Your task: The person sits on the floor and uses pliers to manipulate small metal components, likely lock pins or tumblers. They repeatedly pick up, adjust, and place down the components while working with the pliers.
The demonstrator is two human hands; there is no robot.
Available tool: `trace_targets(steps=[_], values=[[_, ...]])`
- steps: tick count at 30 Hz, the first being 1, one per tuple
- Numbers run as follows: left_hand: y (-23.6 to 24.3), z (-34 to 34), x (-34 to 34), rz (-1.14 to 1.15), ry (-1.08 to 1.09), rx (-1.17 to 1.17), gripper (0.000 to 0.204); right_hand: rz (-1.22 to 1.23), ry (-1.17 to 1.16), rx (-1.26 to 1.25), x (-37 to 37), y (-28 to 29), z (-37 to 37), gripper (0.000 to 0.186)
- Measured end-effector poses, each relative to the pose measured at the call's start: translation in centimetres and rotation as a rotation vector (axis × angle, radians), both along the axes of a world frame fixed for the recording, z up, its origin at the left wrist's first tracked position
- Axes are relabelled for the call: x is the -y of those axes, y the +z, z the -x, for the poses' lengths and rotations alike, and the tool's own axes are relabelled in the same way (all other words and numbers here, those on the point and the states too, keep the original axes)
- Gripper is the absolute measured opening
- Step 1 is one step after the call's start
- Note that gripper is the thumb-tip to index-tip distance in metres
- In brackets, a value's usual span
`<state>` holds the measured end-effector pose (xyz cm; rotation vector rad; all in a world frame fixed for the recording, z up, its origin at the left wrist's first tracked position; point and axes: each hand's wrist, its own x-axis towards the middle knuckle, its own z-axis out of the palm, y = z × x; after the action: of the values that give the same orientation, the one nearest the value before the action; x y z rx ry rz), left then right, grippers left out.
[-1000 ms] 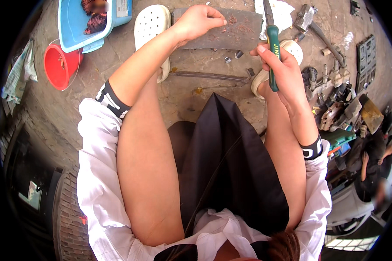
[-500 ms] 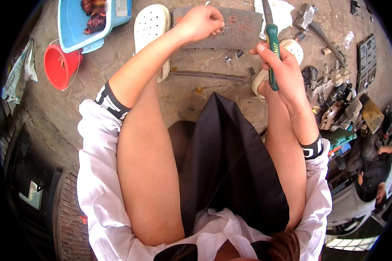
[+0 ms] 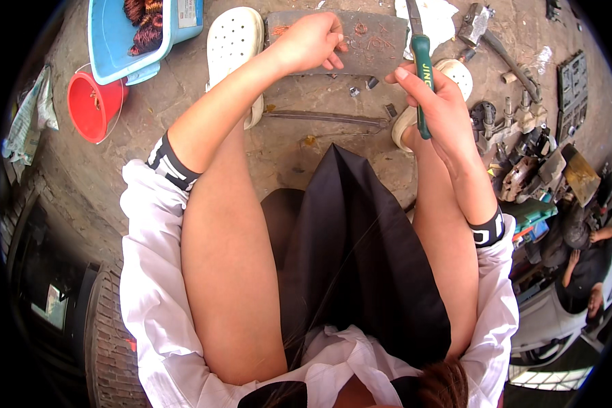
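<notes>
My right hand [image 3: 445,105] is wrapped round the green handle of a hand tool [image 3: 421,64]. The tool points away from me, and its flat dark metal end runs out of the top of the picture, so its exact kind is hidden. My left hand [image 3: 311,44] hovers over the left part of a dark, slightly curved metal plate [image 3: 381,64] on the ground. Its fingers are bent and a little apart, with nothing visible between them. Thin copper-coloured wire scraps [image 3: 362,28] lie scattered on the plate.
On the left are a blue basin [image 3: 109,51] with copper wire coils [image 3: 148,34] and a red bucket [image 3: 88,109]. A hammer [image 3: 500,51], a white cloth [image 3: 438,24], metal parts [image 3: 520,119] and a black tool case [image 3: 572,95] lie right. A metal strip [image 3: 326,119] lies before the plate.
My left hand has shifted slightly left, and its fingers have loosened from a pinch. The right hand keeps the tool almost where it was.
</notes>
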<state>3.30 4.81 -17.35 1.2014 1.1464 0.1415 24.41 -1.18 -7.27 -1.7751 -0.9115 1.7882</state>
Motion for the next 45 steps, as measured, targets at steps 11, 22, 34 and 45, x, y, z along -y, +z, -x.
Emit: trace_targets(steps=[11, 22, 34, 45], values=[[8.2, -0.5, 0.6, 0.144, 0.114, 0.127, 0.021, -0.073, 0.01, 0.004, -0.3, 0.1, 0.6, 0.02], [8.5, -1.1, 1.5, -0.554, 0.095, 0.446, 0.013, 0.041, -0.026, -0.14, -0.7, 1.5, -0.1, 0.012], [8.5, -0.9, 1.5, -1.17, -0.211, 0.088, 0.014, 0.012, -0.118, -0.197, 0.0, 0.5, -0.9, 0.01], [9.3, -1.9, 2.5, -0.87, -0.051, 0.169, 0.009, 0.087, -0.436, -0.36, 0.2, 1.5, 0.3, 0.012]])
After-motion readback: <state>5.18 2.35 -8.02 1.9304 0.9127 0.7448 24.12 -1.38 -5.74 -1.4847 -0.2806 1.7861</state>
